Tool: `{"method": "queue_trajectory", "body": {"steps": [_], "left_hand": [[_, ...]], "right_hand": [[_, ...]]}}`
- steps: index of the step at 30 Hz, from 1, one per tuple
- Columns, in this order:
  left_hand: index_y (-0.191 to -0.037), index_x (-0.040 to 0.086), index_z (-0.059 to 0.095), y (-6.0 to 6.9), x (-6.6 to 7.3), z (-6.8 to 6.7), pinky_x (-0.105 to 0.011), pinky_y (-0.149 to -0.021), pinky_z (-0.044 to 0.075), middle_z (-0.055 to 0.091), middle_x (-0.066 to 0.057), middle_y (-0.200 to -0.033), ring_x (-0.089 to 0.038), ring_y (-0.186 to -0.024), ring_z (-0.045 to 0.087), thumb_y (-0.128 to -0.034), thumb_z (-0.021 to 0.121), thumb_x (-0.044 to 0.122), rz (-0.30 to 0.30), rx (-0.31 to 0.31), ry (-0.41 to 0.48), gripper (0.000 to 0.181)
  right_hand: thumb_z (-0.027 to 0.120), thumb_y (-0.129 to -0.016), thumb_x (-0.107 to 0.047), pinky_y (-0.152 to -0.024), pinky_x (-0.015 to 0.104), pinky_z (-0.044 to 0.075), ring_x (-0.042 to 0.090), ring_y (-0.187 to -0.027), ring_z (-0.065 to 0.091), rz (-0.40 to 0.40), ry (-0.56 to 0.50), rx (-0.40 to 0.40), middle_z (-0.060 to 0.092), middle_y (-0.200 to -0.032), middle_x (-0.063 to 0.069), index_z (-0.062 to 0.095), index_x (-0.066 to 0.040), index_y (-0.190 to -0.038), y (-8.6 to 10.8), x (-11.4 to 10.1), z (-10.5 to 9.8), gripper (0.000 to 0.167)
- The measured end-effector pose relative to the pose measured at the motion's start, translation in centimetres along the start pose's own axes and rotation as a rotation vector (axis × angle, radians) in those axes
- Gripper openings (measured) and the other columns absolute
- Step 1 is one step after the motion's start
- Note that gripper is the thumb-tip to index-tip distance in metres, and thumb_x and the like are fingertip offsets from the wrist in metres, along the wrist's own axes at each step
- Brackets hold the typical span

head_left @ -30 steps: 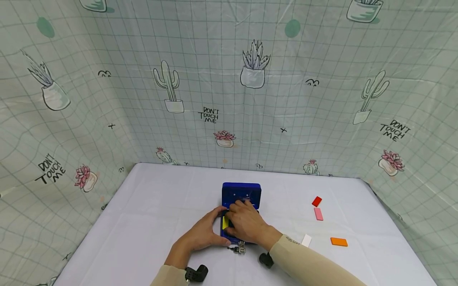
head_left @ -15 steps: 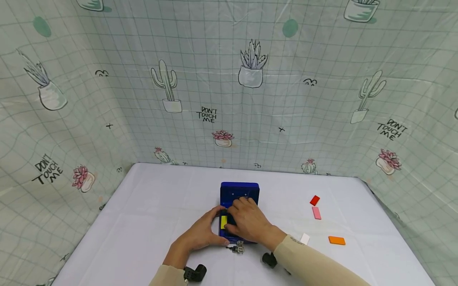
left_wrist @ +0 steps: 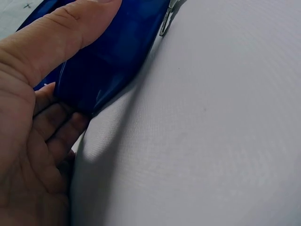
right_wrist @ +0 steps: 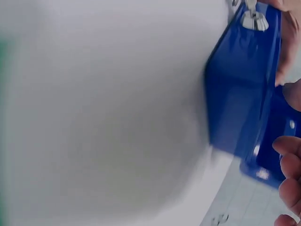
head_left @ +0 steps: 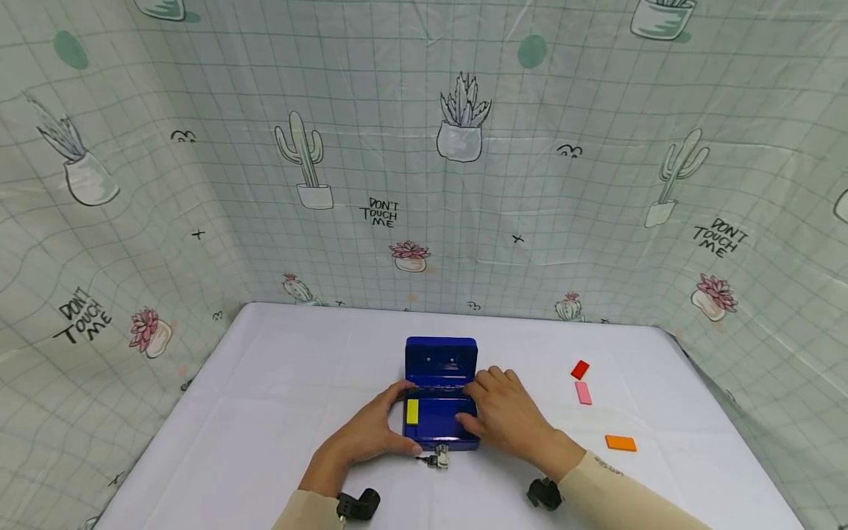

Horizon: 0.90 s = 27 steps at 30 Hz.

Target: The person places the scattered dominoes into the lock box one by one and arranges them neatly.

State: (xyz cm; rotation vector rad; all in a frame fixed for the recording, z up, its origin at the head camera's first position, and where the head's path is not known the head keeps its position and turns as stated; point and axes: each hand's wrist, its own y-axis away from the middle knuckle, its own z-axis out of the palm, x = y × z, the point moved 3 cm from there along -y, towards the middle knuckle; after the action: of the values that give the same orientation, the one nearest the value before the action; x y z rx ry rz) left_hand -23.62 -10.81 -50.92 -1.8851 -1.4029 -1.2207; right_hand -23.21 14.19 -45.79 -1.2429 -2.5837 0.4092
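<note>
A small blue metal cash box (head_left: 442, 416) lies with its lid (head_left: 440, 361) raised, a yellow block (head_left: 412, 412) inside at the left. Keys (head_left: 437, 458) hang from the lock at its front. My left hand (head_left: 371, 430) grips the box's left side, thumb at the front corner and fingertips near the hinge. In the left wrist view the thumb lies along the blue wall (left_wrist: 108, 61). At the right rim hovers my right hand (head_left: 506, 412), thumb and fingers apart, holding nothing. The right wrist view shows its fingers (right_wrist: 289, 165) beside the box.
To the right on the white tabletop (head_left: 298, 361) lie a red block (head_left: 580, 369), a pink block (head_left: 583, 393) and an orange block (head_left: 620, 443). A patterned cloth (head_left: 371, 162) stands behind and at both sides.
My right hand has moved right, from over the box's inside to its right rim, uncovering the interior. The white block is now out of sight near the right forearm. My left hand keeps its place.
</note>
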Motion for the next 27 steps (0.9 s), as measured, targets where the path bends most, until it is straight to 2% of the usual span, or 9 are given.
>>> {"method": "queue_trajectory", "body": {"steps": [9,17,21,25,27], "left_hand": [[-0.161,0.02,0.039,-0.1,-0.3,0.0,-0.069,-0.124,0.026,0.038,-0.016,-0.168,-0.041,-0.157,0.032,-0.0657,0.101,0.036,-0.011,0.021,-0.006,0.114],[-0.161,0.019,0.039,-0.1,0.0,0.2,-0.069,-0.124,0.025,0.038,-0.016,-0.168,-0.041,-0.157,0.031,-0.066,0.101,0.035,-0.01,0.014,0.01,0.114],[-0.161,0.02,0.039,0.0,0.0,0.2,-0.07,-0.124,0.026,0.037,-0.017,-0.169,-0.042,-0.157,0.031,-0.0661,0.101,0.035,-0.012,0.013,0.004,0.114],[-0.161,0.02,0.039,-0.1,0.0,0.2,-0.07,-0.123,0.025,0.036,-0.017,-0.169,-0.043,-0.157,0.03,-0.0664,0.101,0.035,-0.018,0.013,0.0,0.114],[-0.161,0.021,0.039,-0.1,0.0,0.2,-0.07,-0.124,0.025,0.036,-0.017,-0.169,-0.042,-0.158,0.03,-0.0666,0.101,0.035,-0.021,0.013,0.003,0.114]], "right_hand": [[0.085,-0.086,-0.045,-0.073,0.032,0.037,0.018,-0.087,0.049,0.084,0.038,0.013,0.062,-0.093,-0.001,0.074,-0.012,-0.105,4.4,2.8,-2.0,0.04],[0.085,-0.083,-0.054,-0.074,0.03,0.036,0.013,-0.084,0.043,0.167,0.066,-0.072,0.054,-0.087,-0.008,0.071,-0.017,-0.098,9.3,3.1,-2.8,0.043],[0.079,-0.082,-0.068,-0.074,0.03,0.034,0.01,-0.081,0.04,0.21,0.067,-0.159,0.046,-0.082,-0.012,0.066,-0.021,-0.092,11.5,2.6,-2.7,0.05],[0.059,-0.082,-0.089,-0.074,0.032,0.032,0.01,-0.084,0.04,0.247,0.056,-0.297,0.041,-0.081,-0.012,0.065,-0.022,-0.093,12.8,2.0,-2.1,0.067],[0.052,-0.081,-0.093,-0.074,0.033,0.033,0.011,-0.085,0.041,0.253,0.058,-0.339,0.042,-0.082,-0.011,0.065,-0.022,-0.096,13.2,1.7,-1.8,0.074]]}}
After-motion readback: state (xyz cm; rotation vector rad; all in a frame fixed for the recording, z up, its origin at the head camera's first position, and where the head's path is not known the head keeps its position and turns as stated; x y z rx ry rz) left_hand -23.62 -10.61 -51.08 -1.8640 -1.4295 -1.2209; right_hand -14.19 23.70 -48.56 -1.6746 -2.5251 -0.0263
